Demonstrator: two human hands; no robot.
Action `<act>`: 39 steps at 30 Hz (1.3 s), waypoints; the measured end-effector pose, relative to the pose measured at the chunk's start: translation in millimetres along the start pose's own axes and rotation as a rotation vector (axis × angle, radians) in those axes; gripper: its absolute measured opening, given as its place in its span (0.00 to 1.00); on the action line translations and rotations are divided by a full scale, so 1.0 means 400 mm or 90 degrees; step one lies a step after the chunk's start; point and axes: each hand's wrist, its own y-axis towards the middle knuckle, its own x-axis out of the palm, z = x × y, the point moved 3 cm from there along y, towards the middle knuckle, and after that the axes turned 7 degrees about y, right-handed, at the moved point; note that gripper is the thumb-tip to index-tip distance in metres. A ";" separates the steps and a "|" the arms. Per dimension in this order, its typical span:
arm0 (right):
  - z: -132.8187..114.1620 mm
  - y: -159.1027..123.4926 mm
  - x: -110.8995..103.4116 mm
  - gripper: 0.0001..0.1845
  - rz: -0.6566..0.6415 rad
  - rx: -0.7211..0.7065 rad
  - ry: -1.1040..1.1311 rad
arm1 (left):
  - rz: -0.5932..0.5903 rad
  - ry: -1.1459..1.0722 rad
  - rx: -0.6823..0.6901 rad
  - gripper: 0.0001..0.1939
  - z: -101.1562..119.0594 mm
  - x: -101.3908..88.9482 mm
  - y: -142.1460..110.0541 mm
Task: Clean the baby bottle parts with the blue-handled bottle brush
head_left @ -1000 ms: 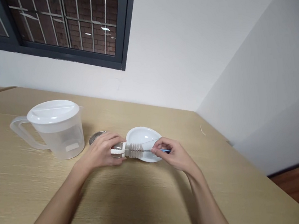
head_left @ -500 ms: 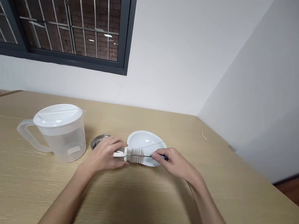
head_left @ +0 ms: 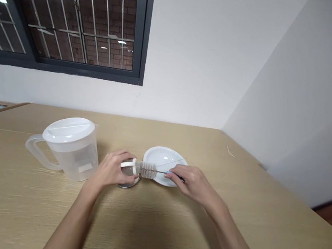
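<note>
Two hands (head_left: pixel 114 169) (head_left: pixel 193 181) hold a bottle (head_left: pixel 128 170) and brush (head_left: pixel 148 170).

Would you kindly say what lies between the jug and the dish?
The head view shows the left hand holding a bottle, a brush at its mouth, and a round metal item partly hidden by the hand.

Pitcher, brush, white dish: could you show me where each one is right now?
Pitcher (head_left: pixel 78 161): head view, on its see-through body below the lid.
Brush (head_left: pixel 147 170): head view, on its pale bristles.
White dish (head_left: pixel 160 154): head view, on its bare inner surface.
</note>
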 end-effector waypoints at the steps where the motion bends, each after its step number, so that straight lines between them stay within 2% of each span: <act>1: -0.001 0.000 -0.002 0.21 -0.001 0.005 0.008 | 0.004 0.001 0.010 0.17 0.001 -0.001 0.001; 9: 0.054 -0.021 -0.039 0.24 -0.132 0.195 0.189 | 0.007 0.021 0.188 0.21 0.054 0.016 -0.003; 11: 0.061 -0.021 -0.042 0.25 -0.133 0.200 0.201 | 0.015 0.033 0.175 0.20 0.058 0.023 -0.002; 14: 0.052 -0.013 -0.033 0.25 -0.090 0.179 0.183 | 0.044 0.042 0.101 0.17 0.045 0.027 0.001; 18: 0.015 0.000 -0.006 0.23 -0.025 0.098 0.090 | 0.073 0.048 0.017 0.16 0.013 0.017 0.002; 21: -0.007 0.002 0.008 0.21 0.008 0.028 0.028 | 0.073 0.044 -0.009 0.16 -0.001 0.007 0.002; 23: -0.011 0.000 0.003 0.21 0.007 0.018 0.021 | 0.059 0.033 -0.003 0.16 -0.001 0.004 0.003; 25: -0.003 -0.001 -0.015 0.22 -0.014 0.046 0.044 | 0.029 0.016 0.025 0.17 0.006 0.008 0.004; 28: 0.023 0.000 -0.047 0.24 -0.099 0.121 0.122 | -0.017 -0.016 0.089 0.19 0.024 0.018 0.005; 32: 0.057 0.004 -0.068 0.25 -0.173 0.184 0.229 | 0.007 -0.018 0.142 0.19 0.039 0.024 0.005; 35: 0.064 0.005 -0.061 0.25 -0.165 0.198 0.252 | 0.051 -0.001 0.135 0.17 0.038 0.025 0.004; 39: 0.049 0.001 -0.043 0.26 -0.120 0.207 0.215 | 0.085 0.021 0.078 0.17 0.026 0.026 0.003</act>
